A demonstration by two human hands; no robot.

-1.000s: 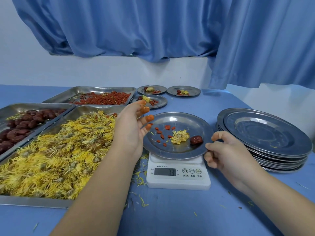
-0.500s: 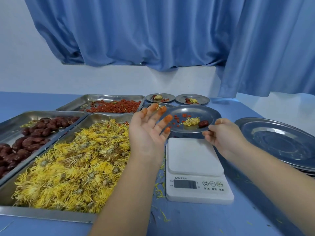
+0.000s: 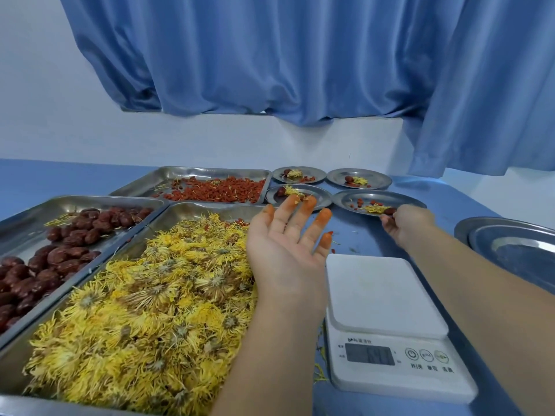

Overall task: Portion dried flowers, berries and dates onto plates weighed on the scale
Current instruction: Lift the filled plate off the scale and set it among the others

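My right hand pinches the near rim of a filled steel plate holding a date, a dried flower and berries, far behind the scale beside three other filled plates. My left hand hovers palm up with orange-stained fingers spread, holding nothing, over the corner of the yellow dried flower tray. The white scale stands bare at the front right. A tray of red berries and a tray of dark dates lie to the left.
A stack of empty steel plates sits at the right edge. Loose petals litter the blue table around the scale. A blue curtain hangs over the white wall behind.
My right hand lifted the filled plate off the scale and carried it far back beside the other filled plates. My left hand opened and spread. The scale platform is now bare.
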